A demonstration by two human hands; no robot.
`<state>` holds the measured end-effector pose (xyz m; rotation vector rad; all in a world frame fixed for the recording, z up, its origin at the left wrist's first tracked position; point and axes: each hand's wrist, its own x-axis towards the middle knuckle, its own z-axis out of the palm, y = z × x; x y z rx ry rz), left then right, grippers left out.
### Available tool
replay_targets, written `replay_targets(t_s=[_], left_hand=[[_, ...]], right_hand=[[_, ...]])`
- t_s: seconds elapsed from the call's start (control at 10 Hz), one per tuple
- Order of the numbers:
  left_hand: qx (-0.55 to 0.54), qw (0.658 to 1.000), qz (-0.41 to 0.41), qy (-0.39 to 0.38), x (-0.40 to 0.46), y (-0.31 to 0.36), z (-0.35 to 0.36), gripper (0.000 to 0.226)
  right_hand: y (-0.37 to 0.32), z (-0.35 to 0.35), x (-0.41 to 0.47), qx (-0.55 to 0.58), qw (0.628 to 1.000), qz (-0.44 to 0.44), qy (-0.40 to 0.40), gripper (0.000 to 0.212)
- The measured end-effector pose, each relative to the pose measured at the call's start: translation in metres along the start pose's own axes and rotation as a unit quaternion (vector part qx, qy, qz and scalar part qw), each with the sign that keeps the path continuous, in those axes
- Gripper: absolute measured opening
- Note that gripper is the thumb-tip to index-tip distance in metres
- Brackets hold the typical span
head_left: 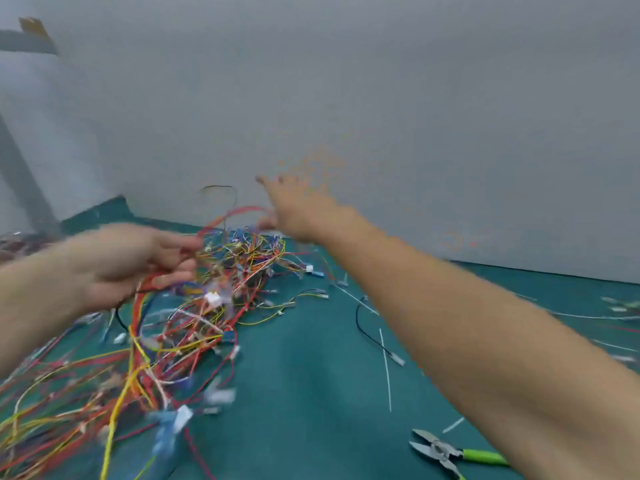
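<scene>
Sorting step here: I'm pulling 1 lead free of the tangle of wires (221,299), which sprawls across the green table (311,375) in red, yellow and blue.

My left hand (128,261) sits at the near-left edge of the tangle, fingers curled round a bunch of red strands (156,282) and lifting them off the table. It's blurred, so I can't say how many strands are in there.

My right hand (298,213) is stretched out over the far side of the tangle, fingers spread and straight, gripping nothing. The thumb is right by the red loop (235,214) that arches up at the back. Touching or just beside? Too smeared to tell.

Next move, I reckon: close the right fingers on that loop and draw it out while the left keeps the rest held back. It'll want a slow pull, because the white connector (212,298) in the middle of the tangle and the small plugs around it look ready to snag.

Right of the tangle lie a loose black wire (367,327) and a thin white wire (386,368), well apart from my reach. The green-handled cutters (446,452) rest near-right of the tangle, under my right forearm. The grey wall (381,98) stands just behind the tangle, so there's little room to pull backwards.
</scene>
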<state>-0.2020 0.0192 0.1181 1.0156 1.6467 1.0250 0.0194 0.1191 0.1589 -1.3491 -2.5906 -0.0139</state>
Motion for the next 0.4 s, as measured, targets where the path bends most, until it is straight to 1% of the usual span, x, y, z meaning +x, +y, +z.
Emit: replay_targets(t_s=[0.1,0.2,0.3,0.4], left_hand=[[0.118,0.989,-0.018,0.084,0.023,-0.037,0.007,0.040],[0.182,0.971,0.041,0.153,0.047,-0.065,0.018,0.045],[0.238,0.946,0.115,0.188,0.073,-0.072,0.017,0.051],[0.247,0.941,0.142,0.183,0.094,-0.054,0.020,0.060]], right_hand=[[0.006,0.037,-0.035,0.024,0.998,-0.031,-0.048,0.059],[0.021,0.040,-0.099,0.099,0.992,-0.062,-0.049,0.036],[0.048,0.020,-0.181,0.158,0.986,-0.035,-0.034,0.029],[0.077,-0.010,-0.251,0.234,0.970,0.063,-0.010,0.021]])
